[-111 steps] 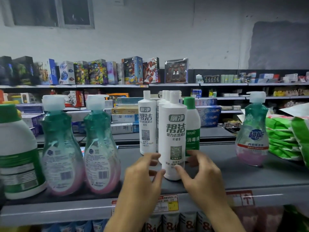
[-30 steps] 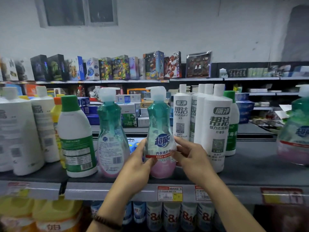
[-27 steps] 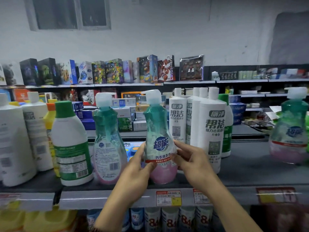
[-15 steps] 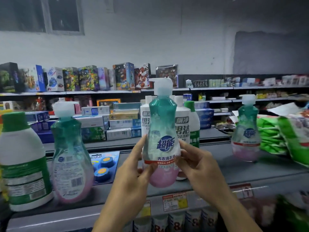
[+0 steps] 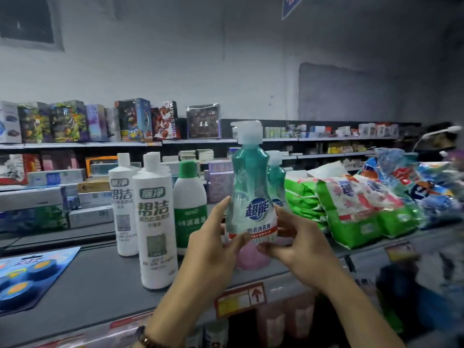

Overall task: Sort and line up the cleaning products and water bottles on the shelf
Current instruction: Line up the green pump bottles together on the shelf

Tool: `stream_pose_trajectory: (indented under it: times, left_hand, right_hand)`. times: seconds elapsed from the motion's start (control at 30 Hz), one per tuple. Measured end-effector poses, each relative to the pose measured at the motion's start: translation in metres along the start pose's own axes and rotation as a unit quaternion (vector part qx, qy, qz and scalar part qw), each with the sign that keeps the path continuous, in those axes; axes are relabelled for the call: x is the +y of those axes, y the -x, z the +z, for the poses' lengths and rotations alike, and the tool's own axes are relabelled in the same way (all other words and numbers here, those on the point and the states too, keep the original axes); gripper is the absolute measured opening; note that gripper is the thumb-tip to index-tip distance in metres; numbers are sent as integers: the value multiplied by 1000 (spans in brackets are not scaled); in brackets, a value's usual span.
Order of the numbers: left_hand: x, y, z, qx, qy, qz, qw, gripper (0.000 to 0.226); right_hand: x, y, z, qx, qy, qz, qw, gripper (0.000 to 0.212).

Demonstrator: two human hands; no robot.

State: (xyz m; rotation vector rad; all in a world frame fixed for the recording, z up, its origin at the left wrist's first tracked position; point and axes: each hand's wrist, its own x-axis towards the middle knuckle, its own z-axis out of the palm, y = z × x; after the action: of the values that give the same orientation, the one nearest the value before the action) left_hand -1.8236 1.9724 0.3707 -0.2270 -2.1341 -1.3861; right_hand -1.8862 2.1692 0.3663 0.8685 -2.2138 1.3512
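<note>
While the grey metal shelf (image 5: 100, 285) is viewed from its front edge, a blue card of round blue-and-orange cleaner blocks (image 5: 30, 280) is seen lying flat at its left end. Towards the middle, two tall white cylindrical plastic bottles (image 5: 155, 222) are stood upright one behind the other, the nearer one close to the front edge. A white plastic bottle with a green cap and green label (image 5: 189, 204) is placed just beside them, further back. A teal-and-pink plastic pump bottle (image 5: 251, 197) is held upright over the front edge, its lower body gripped between both hands: the left hand (image 5: 213, 249) on one side, the right hand (image 5: 298, 244) on the other, fingers curled round it. Whether its base touches the shelf cannot be told. A second teal pump bottle (image 5: 276, 182) is partly hidden behind it. Green-and-white plastic bags (image 5: 351, 212) are piled towards the right end.
</note>
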Motion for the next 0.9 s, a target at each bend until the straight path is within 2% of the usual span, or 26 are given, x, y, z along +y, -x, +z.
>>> stream_pose_trajectory:
  times: [0.17, 0.27, 0.37, 0.57, 0.67, 0.9]
  left_hand:
    - [-8, -36, 62, -45, 44, 1, 998, 69]
    - [-13, -50, 92, -37, 31, 14, 999, 69]
    - [-21, -59, 115, -33, 47, -5, 998, 68]
    - [-36, -61, 152, -7, 49, -30, 998, 66]
    - [-37, -57, 160, 7, 20, -30, 999, 69]
    - [-30, -65, 158, -30, -93, -55, 994, 63]
  right_hand:
    - [49, -10, -37, 15, 18, 34, 999, 72]
    - [72, -18, -50, 18, 22, 35, 999, 73]
    - [93, -22, -61, 17, 28, 42, 999, 80]
    - [118, -18, -68, 24, 45, 66, 996, 79]
    - [123, -13, -64, 40, 69, 80, 994, 87]
    - [123, -13, -66, 39, 80, 95, 991, 88]
